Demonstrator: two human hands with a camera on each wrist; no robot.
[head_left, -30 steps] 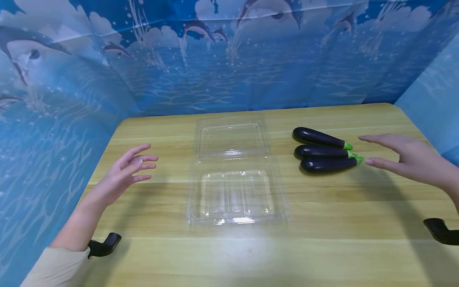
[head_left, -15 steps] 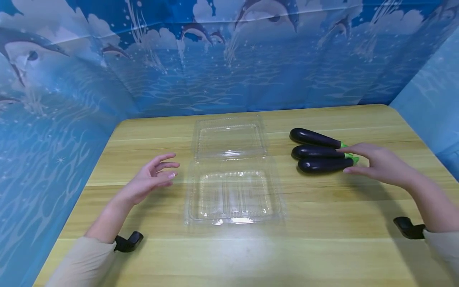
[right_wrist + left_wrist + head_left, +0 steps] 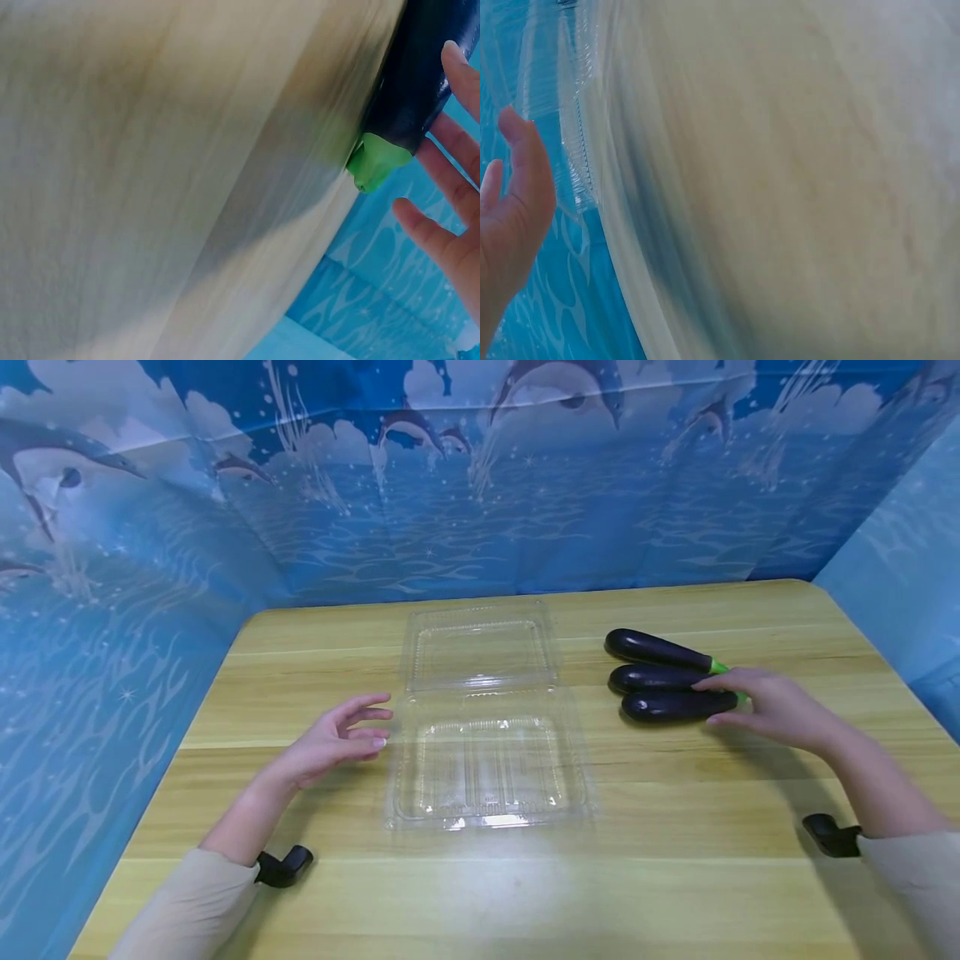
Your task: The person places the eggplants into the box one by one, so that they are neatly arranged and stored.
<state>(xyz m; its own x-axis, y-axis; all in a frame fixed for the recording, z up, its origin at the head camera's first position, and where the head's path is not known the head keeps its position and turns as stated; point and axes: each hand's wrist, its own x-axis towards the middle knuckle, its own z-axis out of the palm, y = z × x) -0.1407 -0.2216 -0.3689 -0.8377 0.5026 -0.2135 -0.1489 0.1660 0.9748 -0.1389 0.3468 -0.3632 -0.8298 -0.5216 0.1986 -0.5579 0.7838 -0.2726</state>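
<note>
three eggplants, right of centre, lying on their sides. the front eggplant (image 3: 667,706) and the middle eggplant (image 3: 648,677) run side by side; the back eggplant (image 3: 656,647) slants, its blunt end fanned away from the others. all blunt ends face left and the stem ends face right, probably so the narrow ends fall within your right side's reach. two green stems show; the middle one's is hidden.

your right hand (image 3: 765,706) is over the stem ends, moderately spread, thumb at the front eggplant's near side and fingers across it. that straddle suits a slick, round body. the fingers look straight rather than wrapped; firm contact, you can't tell.

one clear container (image 3: 491,768), left of the eggplants and apart from them: two halves, lid (image 3: 483,647) folded back flat toward the far edge, so the base faces up, its hollow nearest you.

your left hand (image 3: 330,745) is just beside the container's left edge, fingers loosely spread, holding nothing; a spot that would suit steadying that side.

two black wrist pieces, left (image 3: 285,866) and right (image 3: 831,835). one wooden bench (image 3: 660,868) under everything; blue dolphin-print cloth (image 3: 465,543) behind it.
</note>
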